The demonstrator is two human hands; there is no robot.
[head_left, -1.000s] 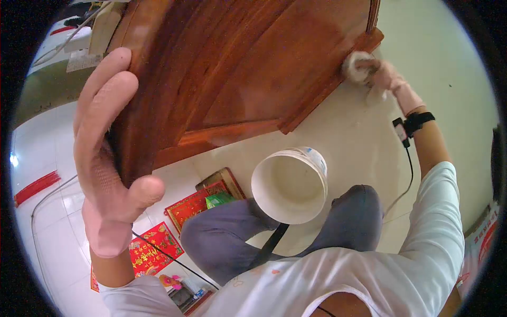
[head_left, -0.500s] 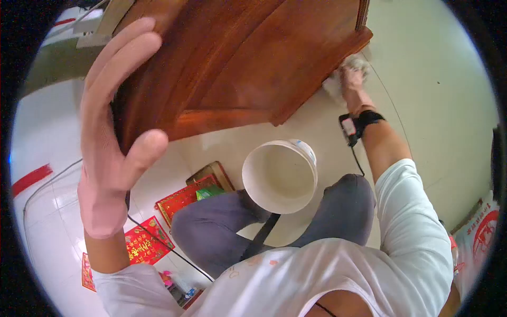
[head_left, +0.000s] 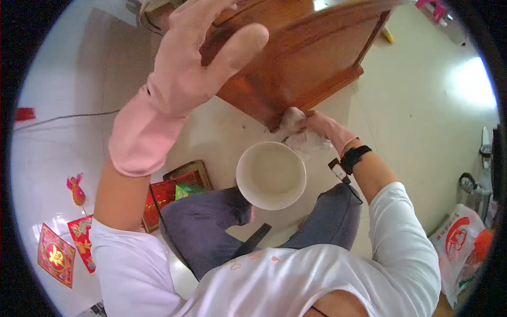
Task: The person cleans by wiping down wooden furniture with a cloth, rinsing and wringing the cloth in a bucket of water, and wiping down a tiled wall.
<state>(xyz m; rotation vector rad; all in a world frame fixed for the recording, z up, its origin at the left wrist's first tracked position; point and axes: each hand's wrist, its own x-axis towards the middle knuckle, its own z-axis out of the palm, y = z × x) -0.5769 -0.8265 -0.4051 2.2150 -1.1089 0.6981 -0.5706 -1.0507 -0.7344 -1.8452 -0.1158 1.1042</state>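
My left hand point(head_left: 195, 68), in a pink rubber glove, is raised at the upper left with thumb and fingers apart. It is in front of the reddish-brown wooden furniture point(head_left: 306, 58), and whether it touches the wood is unclear. Lower and to the right, my right hand point(head_left: 327, 127), also gloved, grips a wet whitish cloth point(head_left: 291, 122) against the bottom corner of the furniture. A white bucket point(head_left: 241, 177) with cloudy liquid stands on the floor between my knees, just below the cloth.
Red printed decorations point(head_left: 55, 256) lie on the tiled floor at the lower left. A dark cable point(head_left: 68, 115) crosses the left side. A red-and-white plastic bag point(head_left: 457, 238) is at the lower right. Pink items point(head_left: 435, 9) are at the top right.
The view has shifted. My right hand and the cloth have moved along the furniture's bottom edge to its near corner, close to the bucket. My left hand is higher and further right in view.
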